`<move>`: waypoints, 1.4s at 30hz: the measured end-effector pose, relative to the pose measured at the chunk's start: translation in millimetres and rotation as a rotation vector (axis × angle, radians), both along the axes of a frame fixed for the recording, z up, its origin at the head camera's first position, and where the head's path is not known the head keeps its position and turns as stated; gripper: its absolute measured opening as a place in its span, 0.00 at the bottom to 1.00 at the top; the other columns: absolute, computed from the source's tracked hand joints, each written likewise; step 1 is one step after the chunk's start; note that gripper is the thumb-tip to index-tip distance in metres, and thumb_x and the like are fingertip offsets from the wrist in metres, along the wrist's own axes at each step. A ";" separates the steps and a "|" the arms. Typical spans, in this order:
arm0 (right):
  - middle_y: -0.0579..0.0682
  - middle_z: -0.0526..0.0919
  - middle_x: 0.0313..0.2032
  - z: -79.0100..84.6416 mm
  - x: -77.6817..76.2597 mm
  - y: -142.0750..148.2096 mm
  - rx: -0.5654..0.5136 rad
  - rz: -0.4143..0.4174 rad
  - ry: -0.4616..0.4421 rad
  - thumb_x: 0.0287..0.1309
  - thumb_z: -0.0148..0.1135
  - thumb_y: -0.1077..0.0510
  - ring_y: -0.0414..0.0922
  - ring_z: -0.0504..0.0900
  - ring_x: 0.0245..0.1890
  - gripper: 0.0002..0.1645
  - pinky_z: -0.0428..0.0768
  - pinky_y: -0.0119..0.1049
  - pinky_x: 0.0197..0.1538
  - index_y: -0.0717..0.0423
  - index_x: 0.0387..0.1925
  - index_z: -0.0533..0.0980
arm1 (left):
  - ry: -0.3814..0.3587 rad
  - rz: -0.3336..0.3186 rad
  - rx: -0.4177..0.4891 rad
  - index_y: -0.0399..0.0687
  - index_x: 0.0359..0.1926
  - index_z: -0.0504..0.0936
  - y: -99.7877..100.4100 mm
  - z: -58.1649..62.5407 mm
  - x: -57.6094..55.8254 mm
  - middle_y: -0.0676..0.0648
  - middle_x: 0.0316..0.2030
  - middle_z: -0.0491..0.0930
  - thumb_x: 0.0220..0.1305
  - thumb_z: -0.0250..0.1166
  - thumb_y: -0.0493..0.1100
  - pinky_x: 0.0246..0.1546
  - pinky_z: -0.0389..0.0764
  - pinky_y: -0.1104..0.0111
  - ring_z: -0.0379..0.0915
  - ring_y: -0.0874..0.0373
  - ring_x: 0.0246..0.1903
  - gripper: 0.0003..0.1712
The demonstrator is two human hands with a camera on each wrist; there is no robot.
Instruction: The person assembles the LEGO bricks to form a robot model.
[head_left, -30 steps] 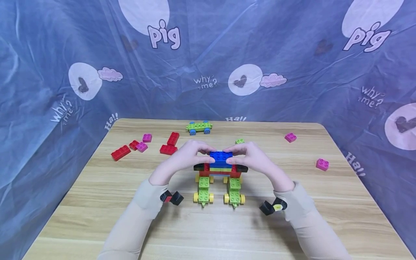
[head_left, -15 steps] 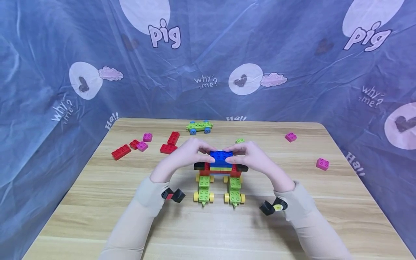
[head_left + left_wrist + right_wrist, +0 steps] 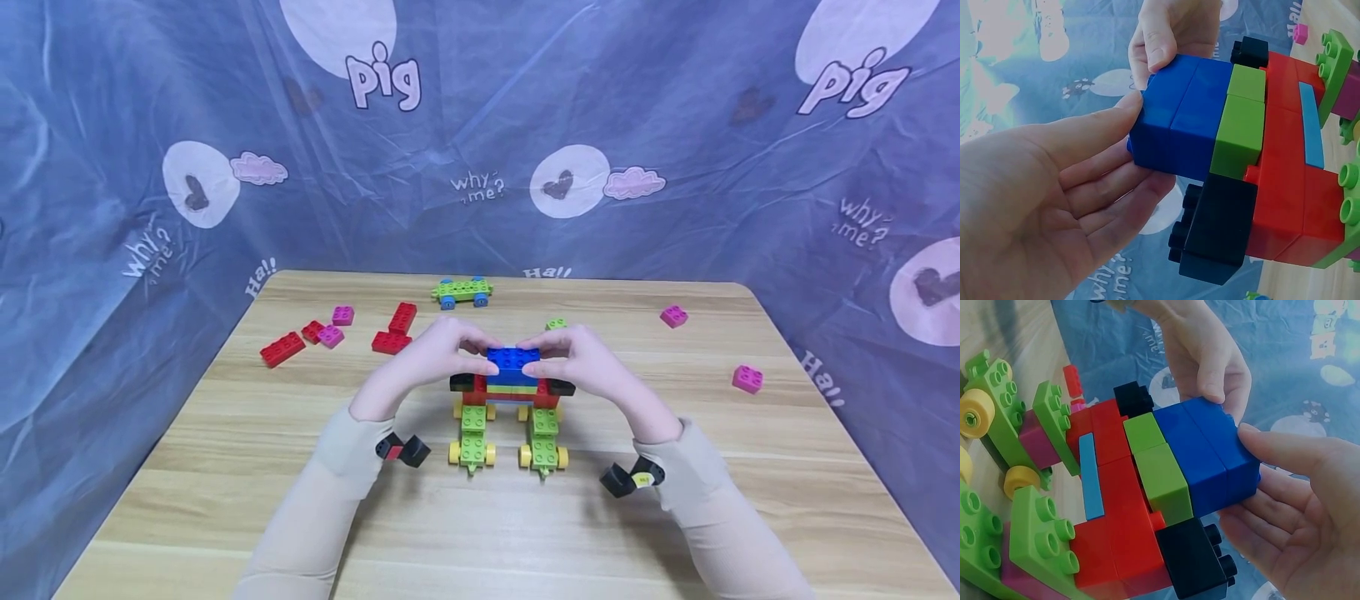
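Two stacked layers of blue bricks (image 3: 513,360) top a toy-brick build in the middle of the table. My left hand (image 3: 438,354) pinches their left end, thumb on the near side and fingers behind. From the right, my right hand (image 3: 583,358) pinches the other end the same way. Below the blue layers sit lime bricks (image 3: 1238,131), then red bricks (image 3: 1282,156) with a thin light-blue piece (image 3: 1311,125). A black brick (image 3: 1217,228) juts out on the left side, another black brick (image 3: 1130,399) on the opposite side. Two green wheeled bases (image 3: 472,450) with yellow wheels carry the build.
A green car base (image 3: 463,290) with blue wheels stands at the back. Red bricks (image 3: 282,349) and pink bricks (image 3: 330,336) lie at the left; more pink bricks (image 3: 747,379) lie at the right. A small lime brick (image 3: 556,324) sits behind the right hand. Patterned cloth (image 3: 480,125) surrounds the table.
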State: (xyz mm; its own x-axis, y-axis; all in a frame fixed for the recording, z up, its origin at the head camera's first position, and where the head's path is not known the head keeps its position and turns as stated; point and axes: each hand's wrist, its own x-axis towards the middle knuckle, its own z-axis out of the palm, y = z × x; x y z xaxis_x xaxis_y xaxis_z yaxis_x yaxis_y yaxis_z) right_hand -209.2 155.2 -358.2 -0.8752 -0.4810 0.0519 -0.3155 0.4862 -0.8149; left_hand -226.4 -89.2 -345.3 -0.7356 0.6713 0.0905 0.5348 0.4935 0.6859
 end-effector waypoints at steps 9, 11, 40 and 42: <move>0.57 0.86 0.44 0.2 1.0 -1.9 0.000 -0.002 0.019 0.54 0.70 0.55 0.48 0.85 0.43 0.23 0.83 0.42 0.47 0.60 0.50 0.81 | -0.025 0.021 0.026 0.39 0.51 0.84 -1.4 -0.4 2.8 0.43 0.45 0.85 0.57 0.71 0.45 0.48 0.81 0.66 0.82 0.56 0.42 0.21; 0.56 0.86 0.44 -0.1 1.4 -2.2 0.002 -0.003 0.030 0.53 0.70 0.55 0.48 0.85 0.44 0.22 0.83 0.44 0.48 0.60 0.50 0.81 | -0.020 0.017 0.026 0.39 0.51 0.84 -2.0 -0.8 2.7 0.43 0.46 0.85 0.57 0.71 0.45 0.48 0.81 0.64 0.81 0.56 0.42 0.21; 0.60 0.82 0.51 -5.0 1.1 -3.6 0.005 0.101 0.152 0.54 0.70 0.57 0.56 0.81 0.52 0.26 0.76 0.53 0.57 0.64 0.53 0.77 | 0.101 0.006 0.092 0.42 0.56 0.80 -15.7 -15.2 1.8 0.46 0.52 0.82 0.62 0.67 0.47 0.54 0.78 0.57 0.78 0.55 0.50 0.24; 0.60 0.82 0.51 -4.5 1.2 -5.8 -0.006 0.102 0.147 0.53 0.70 0.58 0.57 0.81 0.52 0.26 0.77 0.53 0.57 0.64 0.53 0.77 | 0.117 0.022 0.106 0.43 0.55 0.80 -20.5 -13.9 1.1 0.47 0.51 0.83 0.62 0.67 0.47 0.53 0.79 0.57 0.78 0.55 0.50 0.22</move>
State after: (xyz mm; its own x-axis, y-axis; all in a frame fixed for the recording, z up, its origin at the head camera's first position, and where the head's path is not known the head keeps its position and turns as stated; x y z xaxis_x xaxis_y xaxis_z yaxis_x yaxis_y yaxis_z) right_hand -208.0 149.4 -362.8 -0.8049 -0.5659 0.1788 -0.4787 0.4409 -0.7592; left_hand -225.3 -109.7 -359.2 -0.7303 0.6371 0.2463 0.6042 0.4343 0.6681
